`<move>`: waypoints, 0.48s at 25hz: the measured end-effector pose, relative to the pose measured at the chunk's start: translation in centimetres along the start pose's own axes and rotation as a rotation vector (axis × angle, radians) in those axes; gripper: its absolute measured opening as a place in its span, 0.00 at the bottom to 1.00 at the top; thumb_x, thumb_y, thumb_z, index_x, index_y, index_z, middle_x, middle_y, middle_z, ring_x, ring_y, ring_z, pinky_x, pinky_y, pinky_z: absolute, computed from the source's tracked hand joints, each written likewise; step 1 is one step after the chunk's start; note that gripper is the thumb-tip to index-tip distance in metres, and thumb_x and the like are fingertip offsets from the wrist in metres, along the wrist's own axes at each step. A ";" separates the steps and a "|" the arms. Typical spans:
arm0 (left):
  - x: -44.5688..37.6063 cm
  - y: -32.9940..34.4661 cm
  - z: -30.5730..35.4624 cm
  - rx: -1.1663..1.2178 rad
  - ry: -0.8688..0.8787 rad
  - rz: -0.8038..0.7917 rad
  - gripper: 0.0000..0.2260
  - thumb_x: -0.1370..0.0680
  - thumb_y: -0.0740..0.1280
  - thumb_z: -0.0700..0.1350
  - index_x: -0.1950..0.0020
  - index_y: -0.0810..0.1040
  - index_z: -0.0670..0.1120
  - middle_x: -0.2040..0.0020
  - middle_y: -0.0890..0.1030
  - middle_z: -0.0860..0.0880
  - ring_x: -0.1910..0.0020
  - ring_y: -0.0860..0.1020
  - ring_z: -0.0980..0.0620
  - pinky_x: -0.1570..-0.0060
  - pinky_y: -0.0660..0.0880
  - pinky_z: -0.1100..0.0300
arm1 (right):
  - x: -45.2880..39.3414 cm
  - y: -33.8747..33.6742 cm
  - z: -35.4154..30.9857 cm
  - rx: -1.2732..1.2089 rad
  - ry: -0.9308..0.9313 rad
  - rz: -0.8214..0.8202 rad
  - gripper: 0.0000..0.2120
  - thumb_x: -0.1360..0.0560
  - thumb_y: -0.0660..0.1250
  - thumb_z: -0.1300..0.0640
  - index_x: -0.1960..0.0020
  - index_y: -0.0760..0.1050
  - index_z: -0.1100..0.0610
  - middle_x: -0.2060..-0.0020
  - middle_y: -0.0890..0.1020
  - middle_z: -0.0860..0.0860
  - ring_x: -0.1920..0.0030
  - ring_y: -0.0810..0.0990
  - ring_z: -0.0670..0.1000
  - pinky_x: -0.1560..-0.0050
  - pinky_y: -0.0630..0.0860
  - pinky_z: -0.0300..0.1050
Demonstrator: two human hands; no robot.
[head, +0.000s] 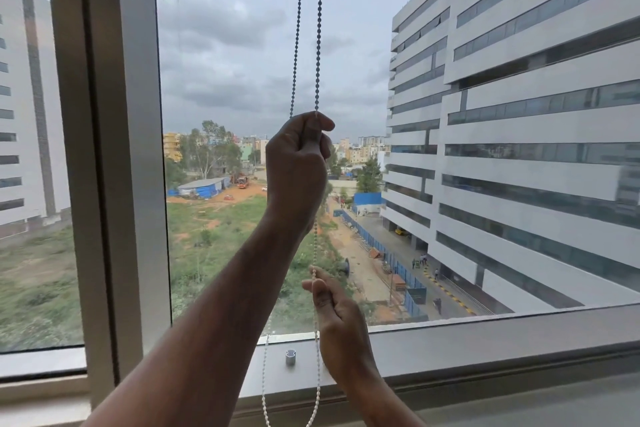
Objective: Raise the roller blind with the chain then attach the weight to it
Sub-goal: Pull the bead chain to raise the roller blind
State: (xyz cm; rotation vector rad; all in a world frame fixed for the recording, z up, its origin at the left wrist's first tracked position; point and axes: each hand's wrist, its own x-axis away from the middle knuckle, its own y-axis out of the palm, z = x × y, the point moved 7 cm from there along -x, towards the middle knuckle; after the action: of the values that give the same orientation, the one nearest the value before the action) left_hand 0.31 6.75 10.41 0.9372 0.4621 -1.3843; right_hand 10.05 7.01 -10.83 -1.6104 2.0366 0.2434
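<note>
Gripping the chain [318,45] above the sill [485,340], left hand [298,163] fisted high and right hand [337,319] pinching below, both hold a light, limp, slippery bead loop; the weight [290,357] stands on the sill.

Bead chain [319,28] runs off top edge; roller blind itself out of frame. Left strand vanishes behind left hand [298,163], right strand buried in same fist. Lower loop cut by bottom edge, its closing end unseen. Right hand [337,319] shown from back, so fingertip contact with strand cannot be judged. Small grey cylinder [290,357] on sill [485,340]: too small to identify. Both forearms cropped at bottom.
</note>
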 end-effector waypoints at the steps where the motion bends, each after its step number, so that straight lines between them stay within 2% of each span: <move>1: 0.1 -0.3 0.1 0.005 0.012 0.002 0.16 0.15 0.60 0.36 0.58 0.80 0.49 0.70 0.71 0.51 0.75 0.65 0.60 0.74 0.62 0.66 | -0.8 -0.3 -0.9 -0.019 -0.006 0.017 0.24 0.18 0.56 0.38 0.27 0.74 0.46 0.33 0.82 0.43 0.38 0.76 0.32 0.41 0.69 0.26; 3: 0.2 -0.8 0.4 -0.003 0.035 0.006 0.16 0.15 0.61 0.36 0.58 0.80 0.49 0.70 0.70 0.51 0.75 0.65 0.60 0.73 0.62 0.65 | -2.7 -1.5 -4.1 -0.114 -0.062 0.088 0.21 0.17 0.55 0.44 0.27 0.73 0.47 0.29 0.79 0.46 0.33 0.76 0.38 0.41 0.68 0.27; 5: 0.1 -1.4 0.6 -0.014 0.049 0.014 0.15 0.15 0.61 0.37 0.58 0.81 0.49 0.69 0.70 0.51 0.75 0.64 0.60 0.72 0.61 0.63 | -4.9 -2.6 -8.5 -0.242 -0.155 0.144 0.18 0.18 0.56 0.51 0.31 0.76 0.51 0.36 0.82 0.49 0.34 0.79 0.46 0.44 0.72 0.27; 7: -0.2 -2.0 0.5 -0.022 0.065 0.024 0.14 0.15 0.61 0.38 0.57 0.81 0.48 0.69 0.70 0.51 0.75 0.65 0.59 0.72 0.62 0.62 | -7.0 -3.1 -13.5 -0.339 -0.254 0.149 0.15 0.15 0.57 0.57 0.34 0.78 0.56 0.41 0.85 0.52 0.37 0.82 0.50 0.47 0.75 0.30; 9: -0.2 -2.1 0.5 -0.030 0.093 0.022 0.13 0.15 0.61 0.40 0.57 0.81 0.43 0.70 0.71 0.51 0.74 0.65 0.57 0.71 0.62 0.61 | -8.5 -3.5 -18.4 -0.397 -0.319 0.115 0.14 0.14 0.57 0.56 0.37 0.80 0.57 0.44 0.87 0.54 0.42 0.85 0.49 0.49 0.78 0.36; 12: -0.2 -2.0 0.5 -0.026 0.113 0.024 0.14 0.15 0.61 0.42 0.58 0.79 0.40 0.71 0.69 0.52 0.72 0.63 0.54 0.68 0.60 0.58 | -10.0 -3.2 -23.5 -0.429 -0.360 0.045 0.12 0.15 0.60 0.53 0.48 0.81 0.52 0.55 0.88 0.52 0.60 0.84 0.45 0.66 0.76 0.36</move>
State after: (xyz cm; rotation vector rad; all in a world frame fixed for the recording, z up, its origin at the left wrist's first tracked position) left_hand -1.72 6.65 10.23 1.0005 0.5515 -1.3055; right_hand 7.80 4.02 14.66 -1.6137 1.8183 0.9691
